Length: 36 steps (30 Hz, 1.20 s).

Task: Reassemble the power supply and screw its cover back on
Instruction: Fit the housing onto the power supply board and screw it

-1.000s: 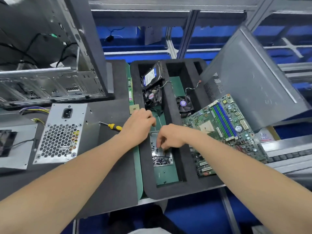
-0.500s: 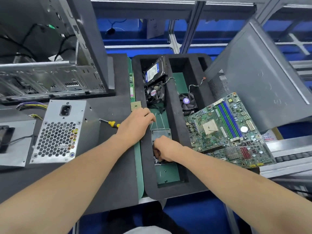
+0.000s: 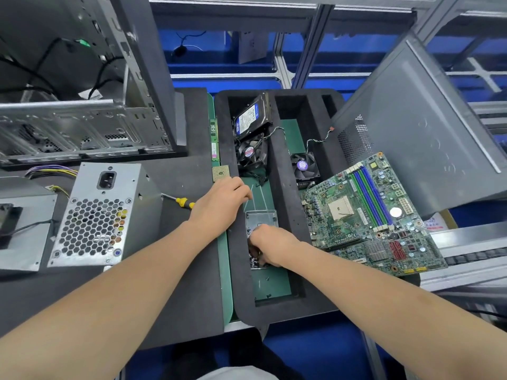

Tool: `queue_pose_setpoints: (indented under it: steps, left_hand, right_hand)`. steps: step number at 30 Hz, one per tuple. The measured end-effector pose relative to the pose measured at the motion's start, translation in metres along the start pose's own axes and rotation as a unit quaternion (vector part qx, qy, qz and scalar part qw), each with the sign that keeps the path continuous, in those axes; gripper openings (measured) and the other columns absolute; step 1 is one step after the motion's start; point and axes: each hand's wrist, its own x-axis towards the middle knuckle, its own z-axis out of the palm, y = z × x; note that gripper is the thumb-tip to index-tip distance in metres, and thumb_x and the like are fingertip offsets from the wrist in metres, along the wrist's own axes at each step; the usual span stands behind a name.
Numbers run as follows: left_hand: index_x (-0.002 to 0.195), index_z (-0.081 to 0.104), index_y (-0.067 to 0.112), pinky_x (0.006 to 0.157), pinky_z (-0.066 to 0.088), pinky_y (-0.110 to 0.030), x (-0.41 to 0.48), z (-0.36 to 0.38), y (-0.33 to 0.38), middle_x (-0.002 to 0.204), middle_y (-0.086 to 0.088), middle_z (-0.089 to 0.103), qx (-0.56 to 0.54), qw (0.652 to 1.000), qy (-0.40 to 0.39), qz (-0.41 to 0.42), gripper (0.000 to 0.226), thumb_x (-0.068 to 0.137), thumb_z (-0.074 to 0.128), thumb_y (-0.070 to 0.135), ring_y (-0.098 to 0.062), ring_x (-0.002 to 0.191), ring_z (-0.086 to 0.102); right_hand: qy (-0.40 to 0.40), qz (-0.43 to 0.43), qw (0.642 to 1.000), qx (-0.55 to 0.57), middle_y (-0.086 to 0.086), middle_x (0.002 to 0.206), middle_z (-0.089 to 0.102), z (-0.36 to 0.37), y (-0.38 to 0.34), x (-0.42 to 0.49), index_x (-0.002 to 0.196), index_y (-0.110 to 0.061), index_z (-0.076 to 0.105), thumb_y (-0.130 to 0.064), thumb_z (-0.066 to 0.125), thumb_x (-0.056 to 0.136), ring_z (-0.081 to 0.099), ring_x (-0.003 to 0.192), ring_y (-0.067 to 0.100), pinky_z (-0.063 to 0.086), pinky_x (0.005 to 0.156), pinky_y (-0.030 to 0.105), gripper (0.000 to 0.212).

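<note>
The grey power supply [image 3: 101,215] stands on the black mat at the left, its honeycomb grille and power socket facing me. Its loose cover plate [image 3: 27,229] lies further left. My left hand [image 3: 219,204] grips a yellow-handled screwdriver [image 3: 185,202] and rests on the edge of the foam tray [image 3: 238,283]. My right hand [image 3: 270,245] reaches into a small clear screw box [image 3: 260,216] in the tray's left slot. Its fingers curl down among the screws, and the fingertips are hidden.
An open computer case [image 3: 82,119] stands at the back left. The foam tray also holds a hard drive [image 3: 251,117] and two fans [image 3: 304,165]. A motherboard [image 3: 367,212] leans on its right side. A side panel [image 3: 428,133] leans behind. A CPU chip [image 3: 220,172] lies by my left hand.
My right hand has slid toward me along the screw box and its fingers have curled down into the heap of screws. My left hand has stayed put with the screwdriver.
</note>
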Motion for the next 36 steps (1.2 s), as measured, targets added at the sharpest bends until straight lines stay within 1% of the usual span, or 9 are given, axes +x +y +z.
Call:
queue_pose_setpoints:
  steps: [5,11,17,21,25,28,31,33,36]
  left_hand:
    - [0.110,0.070,0.010,0.083,0.047,-0.038,0.000,0.001,-0.001,0.110,-0.005,0.061,-0.002,1.000,0.006,0.001,0.014,0.106,0.057,0.012,-0.026,0.102,0.053]
    - [0.108,0.070,0.010,0.080,0.046,-0.036,0.000,0.001,0.000,0.109,-0.005,0.061,-0.004,1.000,0.013,0.001,0.013,0.105,0.057,0.011,-0.025,0.101,0.053]
    - [0.108,0.070,0.011,0.083,0.048,-0.041,0.000,0.002,-0.001,0.110,-0.004,0.061,-0.008,1.000,0.013,-0.003,0.015,0.106,0.056,0.012,-0.025,0.104,0.053]
    - [0.108,0.070,0.010,0.083,0.048,-0.042,0.000,0.004,-0.002,0.109,-0.005,0.061,-0.003,1.000,0.016,-0.002,0.013,0.105,0.058,0.012,-0.026,0.102,0.053]
    - [0.107,0.071,0.010,0.081,0.049,-0.042,0.000,0.005,-0.002,0.108,-0.005,0.062,0.001,1.000,0.021,0.001,0.012,0.104,0.059,0.010,-0.026,0.101,0.054]
    - [0.106,0.071,0.010,0.080,0.049,-0.042,0.000,0.006,-0.003,0.107,-0.005,0.061,-0.001,1.000,0.023,0.002,0.012,0.104,0.059,0.011,-0.026,0.100,0.053]
    - [0.105,0.071,0.011,0.079,0.050,-0.041,0.000,0.006,-0.002,0.106,-0.004,0.061,-0.004,1.000,0.026,0.001,0.011,0.104,0.060,0.012,-0.025,0.099,0.054]
    - [0.106,0.071,0.012,0.077,0.050,-0.040,-0.001,0.006,-0.002,0.106,-0.004,0.061,-0.007,1.000,0.029,-0.003,0.012,0.104,0.060,0.013,-0.025,0.101,0.054]
    - [0.107,0.070,0.013,0.076,0.049,-0.037,0.000,0.007,-0.002,0.108,-0.002,0.061,-0.010,0.999,0.030,-0.007,0.012,0.105,0.059,0.015,-0.023,0.102,0.054]
  right_hand:
    - [0.039,0.033,0.998,0.043,0.014,0.110,0.069,-0.007,0.003,0.006,0.108,-0.007,0.069,0.014,0.052,0.090,0.069,0.093,0.034,0.061,0.080,0.039,0.033]
    - [0.005,0.034,0.999,0.000,0.013,0.111,0.067,-0.012,0.003,0.002,0.101,-0.007,0.069,0.015,0.061,0.086,0.067,0.087,0.034,0.061,0.079,0.040,0.028]
    - [0.010,0.021,0.996,-0.088,0.014,0.116,0.060,-0.006,-0.002,-0.007,0.098,-0.012,0.056,0.009,0.067,0.089,0.044,0.062,0.025,0.040,0.066,0.036,0.025]
    - [0.024,0.015,0.996,-0.083,0.014,0.117,0.060,-0.002,-0.002,-0.007,0.110,-0.009,0.065,-0.002,0.071,0.093,0.054,0.077,0.032,0.041,0.069,0.036,0.019]
    - [0.028,0.011,0.997,-0.075,0.014,0.114,0.060,0.001,-0.002,-0.006,0.112,-0.008,0.066,-0.008,0.073,0.094,0.052,0.074,0.032,0.043,0.067,0.036,0.019]
    - [0.013,-0.001,0.996,-0.084,0.014,0.105,0.057,0.001,-0.001,-0.005,0.100,-0.006,0.059,-0.002,0.068,0.093,0.045,0.059,0.027,0.039,0.056,0.033,0.013]
    - [-0.015,-0.035,0.994,-0.102,0.006,0.080,0.044,0.002,0.000,-0.006,0.073,-0.007,0.035,0.007,0.062,0.091,0.040,0.053,0.021,0.030,0.046,0.030,0.035]
    - [-0.035,-0.050,0.991,-0.116,0.005,0.075,0.040,0.004,0.001,-0.007,0.070,-0.010,0.034,0.008,0.062,0.092,0.043,0.056,0.022,0.040,0.050,0.033,0.040]
    - [-0.050,-0.062,0.986,-0.145,0.009,0.094,0.054,0.006,0.003,-0.005,0.093,-0.007,0.052,0.006,0.057,0.098,0.056,0.075,0.030,0.053,0.064,0.041,0.015]
